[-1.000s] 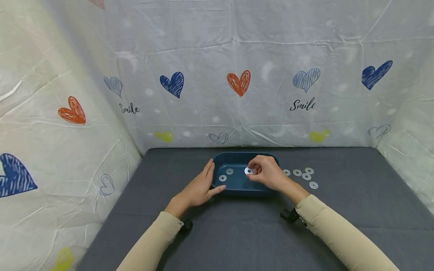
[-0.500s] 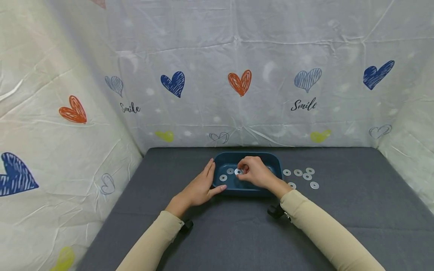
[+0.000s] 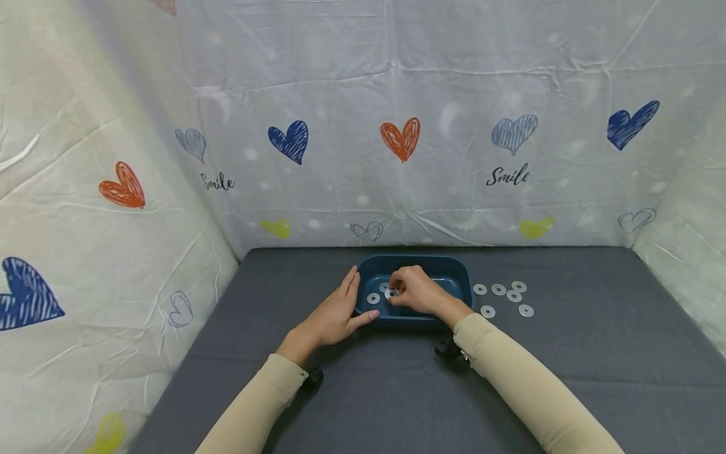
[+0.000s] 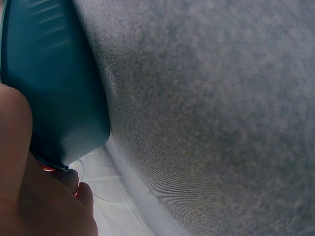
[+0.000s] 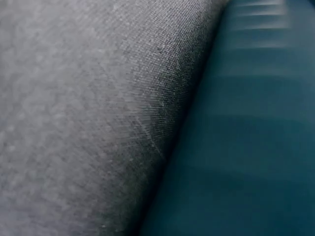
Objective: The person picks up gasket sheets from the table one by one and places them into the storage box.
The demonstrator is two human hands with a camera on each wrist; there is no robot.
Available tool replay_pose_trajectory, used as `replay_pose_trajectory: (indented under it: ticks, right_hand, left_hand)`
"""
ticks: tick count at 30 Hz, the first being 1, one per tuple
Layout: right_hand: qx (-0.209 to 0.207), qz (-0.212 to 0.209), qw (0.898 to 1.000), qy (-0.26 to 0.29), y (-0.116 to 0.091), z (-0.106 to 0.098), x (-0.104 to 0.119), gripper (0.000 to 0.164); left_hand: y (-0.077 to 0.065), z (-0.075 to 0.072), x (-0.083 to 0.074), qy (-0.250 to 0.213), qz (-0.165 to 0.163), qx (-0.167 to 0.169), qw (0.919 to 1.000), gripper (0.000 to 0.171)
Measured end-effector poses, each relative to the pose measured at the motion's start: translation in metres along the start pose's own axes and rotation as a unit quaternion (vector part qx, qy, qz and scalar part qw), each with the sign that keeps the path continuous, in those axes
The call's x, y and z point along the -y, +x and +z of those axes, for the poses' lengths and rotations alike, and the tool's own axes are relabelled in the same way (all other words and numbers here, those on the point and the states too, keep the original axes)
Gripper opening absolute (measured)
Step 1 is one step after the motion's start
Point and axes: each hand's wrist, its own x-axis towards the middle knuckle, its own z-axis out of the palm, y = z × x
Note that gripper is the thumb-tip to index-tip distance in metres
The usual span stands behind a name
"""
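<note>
A dark blue rectangular tray (image 3: 454,271) stands on the grey cloth, its side wall (image 4: 59,83) filling the upper left of the left wrist view. My left hand (image 3: 331,315) rests against its left end, fingers straight along the outside and thumb over the near rim. Inside the tray my right hand (image 3: 420,293) pinches a silvery flat washer (image 3: 389,294) between thumb and fingertips, low over the floor. Two more washers lie beside it: one nearer the front (image 3: 373,298), the other partly covered behind (image 3: 384,287). The right wrist view shows only cloth and tray wall (image 5: 246,147).
Several loose washers lie on the cloth right of the tray, among them one by its near right corner (image 3: 488,311) and one farther out (image 3: 526,311). A white curtain (image 3: 340,82) printed with hearts hangs behind the table (image 3: 363,403).
My right hand has moved left and lower inside the tray with its washer, toward the two lying there. The washer by the near right corner has come into view. The left hand stays put.
</note>
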Motion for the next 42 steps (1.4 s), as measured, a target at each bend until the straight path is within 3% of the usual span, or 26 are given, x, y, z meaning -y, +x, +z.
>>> replay_pose_trajectory:
  ticks: [9, 16, 27, 42]
  right_hand:
    - [0.037, 0.017, 0.999, -0.015, 0.008, 0.002, -0.001, 0.021]
    - [0.041, 0.007, 0.999, -0.032, 0.009, 0.007, -0.004, 0.022]
    - [0.042, 0.025, 0.999, -0.017, 0.008, 0.010, -0.004, 0.023]
    - [0.041, -0.017, 0.999, -0.017, -0.030, -0.025, 0.006, 0.031]
  left_hand:
    - [0.000, 0.001, 0.002, -0.001, 0.000, -0.002, 1.0000, 0.103]
    - [0.000, 0.001, 0.002, -0.004, -0.002, -0.002, 1.0000, 0.103]
    - [0.000, 0.001, 0.001, -0.006, 0.001, -0.002, 1.0000, 0.103]
    - [0.000, -0.001, -0.002, -0.006, -0.002, -0.001, 1.0000, 0.102]
